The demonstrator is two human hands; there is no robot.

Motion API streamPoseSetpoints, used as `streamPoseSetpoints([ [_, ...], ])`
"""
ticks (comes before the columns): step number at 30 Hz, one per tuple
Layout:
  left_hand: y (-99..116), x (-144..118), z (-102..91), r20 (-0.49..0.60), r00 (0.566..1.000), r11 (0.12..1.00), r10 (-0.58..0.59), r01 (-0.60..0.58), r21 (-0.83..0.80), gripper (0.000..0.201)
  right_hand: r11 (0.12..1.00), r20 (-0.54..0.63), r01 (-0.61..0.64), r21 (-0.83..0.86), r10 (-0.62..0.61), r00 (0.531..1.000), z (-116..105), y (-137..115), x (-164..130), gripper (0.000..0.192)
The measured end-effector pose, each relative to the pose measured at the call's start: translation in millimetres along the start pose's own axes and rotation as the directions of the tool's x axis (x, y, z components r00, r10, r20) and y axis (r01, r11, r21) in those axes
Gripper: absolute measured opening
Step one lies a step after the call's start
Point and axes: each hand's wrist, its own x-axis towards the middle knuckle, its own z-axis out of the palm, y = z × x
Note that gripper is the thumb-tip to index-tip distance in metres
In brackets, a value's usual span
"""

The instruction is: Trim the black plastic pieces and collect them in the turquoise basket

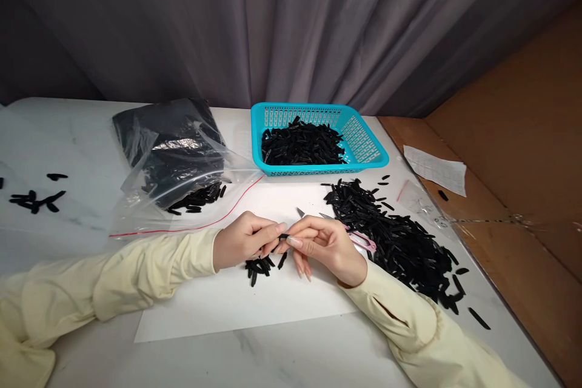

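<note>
Between my two hands, above a white sheet (pixel 191 309), is a small black strip (pixel 284 236). My left hand (pixel 248 236) pinches one end of it with thumb and finger. At the other end, my right hand (pixel 325 245) pinches it too, its lower fingers hanging loosely. A few similar black strips (pixel 258 268) lie on the sheet beneath my left fingers. Partly hidden behind my right hand is a pair of small snips with a pink handle (pixel 362 240), its metal blades pointing away. What the strips are made of I cannot make out.
A blue basket (pixel 321 168) holds many black strips. Right of my hand spreads a large heap of strips (pixel 395 236). A clear zip bag (pixel 182 163) with dark contents lies at the left, loose strips (pixel 39 200) farther left. Cardboard (pixel 513 218) borders the right edge, with a paper slip (pixel 434 168).
</note>
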Motion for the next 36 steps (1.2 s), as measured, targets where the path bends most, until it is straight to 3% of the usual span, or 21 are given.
streamPoseSetpoints([
  [16, 3, 0, 0.9, -0.027, 0.991, 0.991, -0.129, 0.128, -0.027, 0.05, 1.0, 0.023, 0.006, 0.002, -0.006, 1.0, 0, 1, 0, 0.022],
  [31, 1, -1, -0.6, -0.022, 0.994, 0.993, -0.11, 0.109, -0.035, 0.051, 0.999, 0.012, 0.026, -0.04, -0.026, 1.0, 0, 1, 1, 0.024],
  [34, 0, -1, -1.8, -0.022, 0.991, 0.986, -0.136, 0.133, -0.1, 0.05, 0.98, -0.043, 0.071, -0.189, -0.08, 0.996, -5, -24, -3, 0.024],
  [36, -1, 0, -2.2, -0.019, 0.989, 0.978, -0.149, 0.145, -0.148, 0.05, 0.9, -0.071, 0.044, -0.433, -0.082, 0.994, -16, -53, -10, 0.023],
])
